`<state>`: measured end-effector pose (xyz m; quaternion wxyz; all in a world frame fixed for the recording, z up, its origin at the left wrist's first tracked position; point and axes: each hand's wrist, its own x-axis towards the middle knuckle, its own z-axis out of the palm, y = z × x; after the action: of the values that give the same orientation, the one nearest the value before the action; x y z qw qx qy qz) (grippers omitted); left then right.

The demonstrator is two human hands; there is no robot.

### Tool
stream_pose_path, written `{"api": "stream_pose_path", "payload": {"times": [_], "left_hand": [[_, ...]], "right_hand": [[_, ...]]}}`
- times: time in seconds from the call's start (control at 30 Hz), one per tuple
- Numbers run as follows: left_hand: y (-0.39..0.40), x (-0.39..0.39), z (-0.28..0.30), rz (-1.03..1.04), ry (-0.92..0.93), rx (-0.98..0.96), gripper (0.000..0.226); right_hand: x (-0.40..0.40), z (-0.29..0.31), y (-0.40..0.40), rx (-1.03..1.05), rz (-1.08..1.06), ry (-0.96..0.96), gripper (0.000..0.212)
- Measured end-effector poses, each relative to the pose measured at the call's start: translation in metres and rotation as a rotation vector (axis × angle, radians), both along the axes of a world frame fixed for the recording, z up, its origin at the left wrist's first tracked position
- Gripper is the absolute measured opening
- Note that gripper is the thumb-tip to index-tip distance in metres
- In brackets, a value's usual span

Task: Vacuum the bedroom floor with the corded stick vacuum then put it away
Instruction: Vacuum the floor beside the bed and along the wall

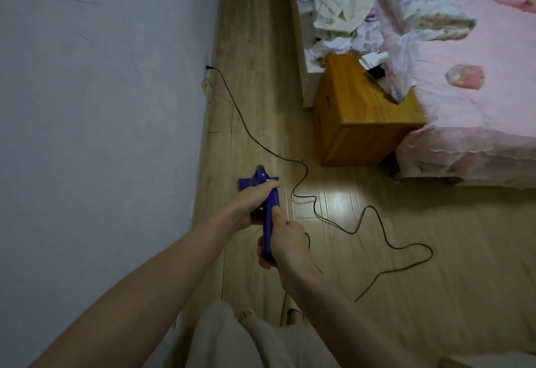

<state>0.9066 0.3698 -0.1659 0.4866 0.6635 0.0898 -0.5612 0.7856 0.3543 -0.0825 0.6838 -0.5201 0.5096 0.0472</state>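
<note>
A purple corded stick vacuum point(268, 216) stands over the wooden floor point(406, 266) close to the left wall. Its floor head point(255, 182) shows just beyond my hands. My left hand point(251, 202) grips the body of the vacuum lower down. My right hand point(285, 240) holds the handle, thumb along its top. The black cord point(307, 176) runs from a wall socket point(207, 67), snakes in loops across the floor to the right, and comes back toward my feet.
A grey wall point(101, 106) bounds the left side. A wooden nightstand point(362, 118) stands ahead on the right beside a bed with pink bedding point(478, 92). Clothes and bags point(342, 19) are piled behind the nightstand. A narrow floor strip runs between wall and furniture.
</note>
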Motion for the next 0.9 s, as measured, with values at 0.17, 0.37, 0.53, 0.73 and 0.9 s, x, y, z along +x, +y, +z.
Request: {"api": "stream_pose_path", "payload": {"times": [0.17, 0.37, 0.53, 0.73, 0.9], "left_hand": [[-0.024, 0.016, -0.009, 0.008, -0.027, 0.015, 0.055], [-0.062, 0.028, -0.020, 0.041, -0.096, 0.055, 0.051], [-0.079, 0.031, -0.027, 0.026, -0.124, 0.062, 0.048], [-0.083, 0.018, -0.023, -0.008, -0.126, 0.032, 0.046], [-0.060, -0.006, -0.011, -0.023, -0.103, 0.014, 0.043]], "right_hand": [[0.015, -0.026, -0.020, -0.006, 0.016, -0.004, 0.037], [0.031, -0.052, -0.059, -0.006, 0.046, -0.016, 0.038], [0.031, -0.065, -0.079, -0.018, 0.072, -0.008, 0.039], [0.019, -0.057, -0.081, -0.057, 0.065, 0.023, 0.042], [-0.007, -0.023, -0.065, -0.018, 0.049, 0.029, 0.038]]}}
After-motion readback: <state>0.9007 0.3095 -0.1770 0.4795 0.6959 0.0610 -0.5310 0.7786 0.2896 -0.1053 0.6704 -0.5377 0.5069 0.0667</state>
